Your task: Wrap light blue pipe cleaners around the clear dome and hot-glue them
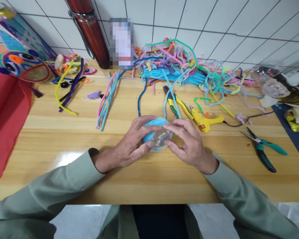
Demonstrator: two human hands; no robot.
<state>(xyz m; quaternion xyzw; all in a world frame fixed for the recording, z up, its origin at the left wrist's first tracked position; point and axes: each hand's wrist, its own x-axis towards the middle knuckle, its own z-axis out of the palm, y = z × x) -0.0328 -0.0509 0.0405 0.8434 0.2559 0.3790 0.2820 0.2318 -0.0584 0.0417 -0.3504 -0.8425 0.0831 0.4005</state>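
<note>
Between my two hands is a clear round ball [161, 138], partly covered on its upper and left side with light blue pipe cleaners [153, 124]. My left hand [137, 141] grips its left side, fingers over the blue wrapping and thumb on the bare clear part. On the right edge, my right hand [186, 141] holds it with fingertips and thumb. Past the ball lie yellow-and-green-handled pliers [180, 104] with a light blue pipe cleaner across them. A yellow hot glue gun [205, 120] rests just beyond my right hand.
A heap of coloured pipe cleaners [174, 71] lies along the tiled wall. Teal-handled needle-nose pliers [261, 146] lie at right. Blue and pink pipe cleaners [107, 101] are left of centre. A red thermos [89, 33] and a decorated owl-like craft [27, 66] stand at the back left.
</note>
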